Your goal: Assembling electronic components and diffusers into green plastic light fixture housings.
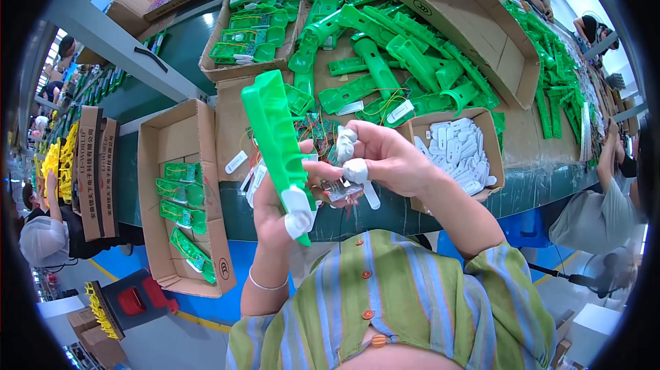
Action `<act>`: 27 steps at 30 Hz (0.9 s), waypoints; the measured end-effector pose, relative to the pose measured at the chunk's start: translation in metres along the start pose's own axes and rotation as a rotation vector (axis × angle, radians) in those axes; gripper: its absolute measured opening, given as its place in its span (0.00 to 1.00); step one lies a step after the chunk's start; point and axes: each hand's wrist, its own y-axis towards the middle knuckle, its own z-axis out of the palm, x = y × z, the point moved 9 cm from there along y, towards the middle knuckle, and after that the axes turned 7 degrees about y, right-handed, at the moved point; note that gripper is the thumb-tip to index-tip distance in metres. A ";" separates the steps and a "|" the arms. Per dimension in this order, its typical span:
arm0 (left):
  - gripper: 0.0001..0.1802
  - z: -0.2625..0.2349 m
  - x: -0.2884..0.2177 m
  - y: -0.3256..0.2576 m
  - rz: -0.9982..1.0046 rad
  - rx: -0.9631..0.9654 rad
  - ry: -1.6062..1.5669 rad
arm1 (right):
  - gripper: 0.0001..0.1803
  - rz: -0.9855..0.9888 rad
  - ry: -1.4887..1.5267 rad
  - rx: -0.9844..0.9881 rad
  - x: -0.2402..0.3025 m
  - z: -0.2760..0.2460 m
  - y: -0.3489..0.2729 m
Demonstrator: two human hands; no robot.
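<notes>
My left hand (275, 208) grips a long green plastic handle shell (271, 129), held upright and tilted, with white tape on the thumb. My right hand (385, 157), its fingertips also taped white, pinches a small white plastic piece (357, 174) and a small circuit part with thin wires (337, 190) against the shell's lower end. Both hands meet in front of my chest, over the table's front edge.
A green table (385, 215) carries a heap of green handle shells (385, 47), a small box of white pieces (457, 153), a tray box of green parts (258, 19) and an empty large carton (474, 26). A box with finished green parts (182, 205) stands left. Other people work around.
</notes>
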 end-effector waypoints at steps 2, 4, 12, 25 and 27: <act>0.34 -0.004 0.001 0.003 -0.062 -0.086 -0.075 | 0.14 -0.038 -0.241 -0.124 0.002 -0.007 0.000; 0.33 -0.005 0.001 0.007 -0.034 -0.064 -0.148 | 0.13 -0.284 -0.575 -0.115 0.033 0.013 -0.005; 0.34 0.008 -0.015 0.004 0.020 -0.027 -0.179 | 0.10 -0.387 -0.753 -0.220 0.064 0.027 -0.016; 0.34 -0.009 -0.023 -0.002 0.128 -0.287 0.315 | 0.05 -0.555 -0.791 -0.240 0.092 0.029 -0.023; 0.33 -0.031 -0.019 -0.001 0.067 -0.329 0.108 | 0.08 -0.752 -0.508 -0.267 0.124 0.031 -0.036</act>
